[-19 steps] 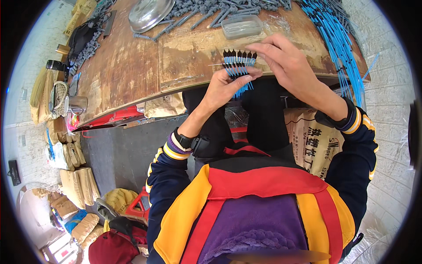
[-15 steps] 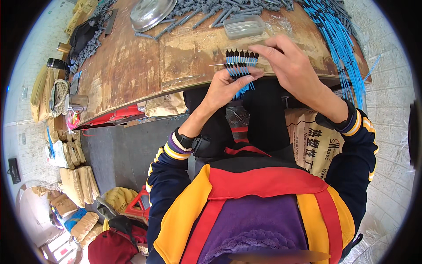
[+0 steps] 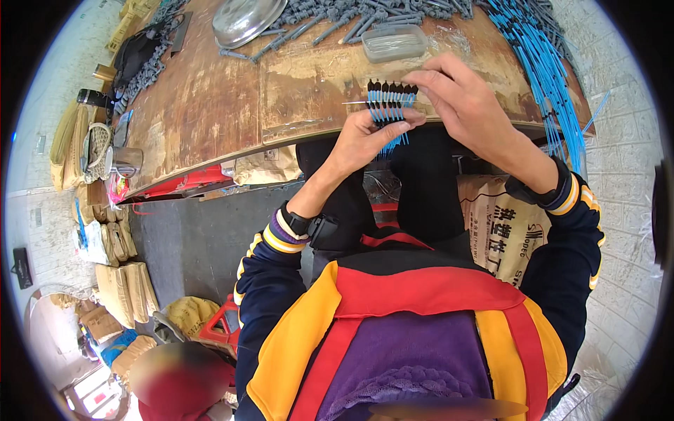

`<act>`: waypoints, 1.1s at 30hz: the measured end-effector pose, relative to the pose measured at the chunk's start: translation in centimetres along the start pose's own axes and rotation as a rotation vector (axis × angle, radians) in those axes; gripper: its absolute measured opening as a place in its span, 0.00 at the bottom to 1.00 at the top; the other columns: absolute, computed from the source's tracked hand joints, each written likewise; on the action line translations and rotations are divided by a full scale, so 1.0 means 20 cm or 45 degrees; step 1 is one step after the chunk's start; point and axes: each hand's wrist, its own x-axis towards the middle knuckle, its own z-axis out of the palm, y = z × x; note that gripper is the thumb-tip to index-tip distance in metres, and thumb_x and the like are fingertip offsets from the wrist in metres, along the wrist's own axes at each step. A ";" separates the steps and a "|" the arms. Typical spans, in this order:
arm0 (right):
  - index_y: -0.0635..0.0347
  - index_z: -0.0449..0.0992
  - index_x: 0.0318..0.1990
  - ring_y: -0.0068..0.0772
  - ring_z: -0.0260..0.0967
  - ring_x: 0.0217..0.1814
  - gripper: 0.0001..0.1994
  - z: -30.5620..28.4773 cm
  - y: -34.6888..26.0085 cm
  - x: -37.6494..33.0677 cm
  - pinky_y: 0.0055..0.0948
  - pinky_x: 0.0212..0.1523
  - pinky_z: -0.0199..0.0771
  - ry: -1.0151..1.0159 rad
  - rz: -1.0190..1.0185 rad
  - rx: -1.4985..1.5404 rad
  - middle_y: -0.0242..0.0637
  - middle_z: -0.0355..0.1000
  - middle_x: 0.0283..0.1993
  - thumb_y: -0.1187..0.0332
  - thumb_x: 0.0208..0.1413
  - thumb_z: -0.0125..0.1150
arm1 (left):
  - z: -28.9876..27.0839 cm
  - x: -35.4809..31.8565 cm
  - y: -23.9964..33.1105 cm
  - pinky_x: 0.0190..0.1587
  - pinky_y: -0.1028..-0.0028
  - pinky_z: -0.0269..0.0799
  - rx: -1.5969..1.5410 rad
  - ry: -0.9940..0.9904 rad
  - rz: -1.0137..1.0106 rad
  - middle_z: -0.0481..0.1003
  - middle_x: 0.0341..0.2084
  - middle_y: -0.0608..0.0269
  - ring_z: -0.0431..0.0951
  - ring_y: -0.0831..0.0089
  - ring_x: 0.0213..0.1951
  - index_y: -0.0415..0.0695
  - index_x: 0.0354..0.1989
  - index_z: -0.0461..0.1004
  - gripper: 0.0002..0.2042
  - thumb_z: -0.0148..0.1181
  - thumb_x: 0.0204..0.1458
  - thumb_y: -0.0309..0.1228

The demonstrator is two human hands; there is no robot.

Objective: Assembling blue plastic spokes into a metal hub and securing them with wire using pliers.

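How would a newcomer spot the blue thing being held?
Find the big worn wooden table, then the left hand at its near edge. That hand grips a small blue-and-black bundle. Unlike the long blue strands along the table's right side, its black tips stand in a neat row.

Your row of slim blue plastic strips (image 3: 387,98) wears bands and tips of black. The long bundle of thin rods (image 3: 550,91) repeats that bright blue with black marks. Your navy fabric sleeves (image 3: 268,275) finish in striped knit cuffs (image 3: 283,243) of yellow and white (purple shows on the left one too). Your brown wooden table (image 3: 196,91) is mottled with paler patches; the slender plastic pieces (image 3: 344,11) are plain grey.
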 end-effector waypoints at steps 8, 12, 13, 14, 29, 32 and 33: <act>0.61 0.74 0.51 0.42 0.68 0.42 0.22 -0.01 -0.05 0.00 0.33 0.41 0.70 -0.051 0.028 -0.029 0.42 0.65 0.42 0.87 0.47 0.52 | 0.02 0.00 0.00 0.54 0.70 0.73 0.015 0.026 0.041 0.79 0.45 0.53 0.78 0.68 0.48 0.32 0.49 0.74 0.11 0.53 0.60 0.21; 0.61 0.73 0.51 0.42 0.68 0.42 0.24 -0.03 -0.06 -0.01 0.33 0.42 0.70 -0.103 0.072 -0.083 0.42 0.65 0.42 0.88 0.45 0.52 | 0.01 0.00 0.01 0.54 0.70 0.73 0.008 0.023 0.037 0.78 0.45 0.53 0.78 0.69 0.49 0.32 0.49 0.74 0.11 0.53 0.60 0.22; 0.61 0.73 0.52 0.42 0.68 0.42 0.24 -0.03 -0.07 -0.02 0.33 0.42 0.70 -0.121 0.088 -0.098 0.42 0.65 0.41 0.88 0.45 0.52 | 0.01 0.00 0.01 0.54 0.70 0.72 0.009 0.022 0.030 0.78 0.45 0.53 0.78 0.69 0.49 0.32 0.49 0.74 0.11 0.53 0.60 0.22; 0.61 0.73 0.52 0.42 0.68 0.42 0.24 -0.03 -0.06 -0.02 0.33 0.42 0.70 -0.123 0.087 -0.097 0.42 0.65 0.41 0.88 0.45 0.52 | 0.01 0.00 0.01 0.54 0.70 0.72 0.009 0.024 0.030 0.78 0.45 0.53 0.78 0.69 0.49 0.32 0.49 0.74 0.11 0.53 0.60 0.22; 0.62 0.73 0.51 0.42 0.70 0.44 0.21 0.00 -0.02 0.00 0.32 0.43 0.72 -0.023 0.017 0.025 0.43 0.67 0.45 0.87 0.48 0.53 | 0.01 0.00 -0.02 0.55 0.74 0.71 0.015 0.007 -0.002 0.79 0.46 0.58 0.77 0.72 0.50 0.35 0.51 0.75 0.12 0.53 0.60 0.22; 0.61 0.74 0.49 0.41 0.71 0.43 0.18 -0.02 -0.04 -0.02 0.31 0.42 0.72 0.058 0.156 0.071 0.42 0.68 0.44 0.85 0.51 0.54 | 0.01 0.00 -0.02 0.57 0.71 0.70 0.027 -0.007 0.003 0.78 0.46 0.53 0.77 0.68 0.51 0.32 0.51 0.74 0.12 0.53 0.61 0.23; 0.61 0.75 0.49 0.40 0.71 0.42 0.16 -0.03 -0.03 -0.03 0.30 0.41 0.72 0.100 0.221 0.095 0.42 0.69 0.44 0.84 0.53 0.54 | 0.01 0.00 -0.02 0.58 0.69 0.70 0.036 -0.012 0.007 0.77 0.47 0.51 0.77 0.65 0.52 0.31 0.51 0.73 0.12 0.52 0.61 0.23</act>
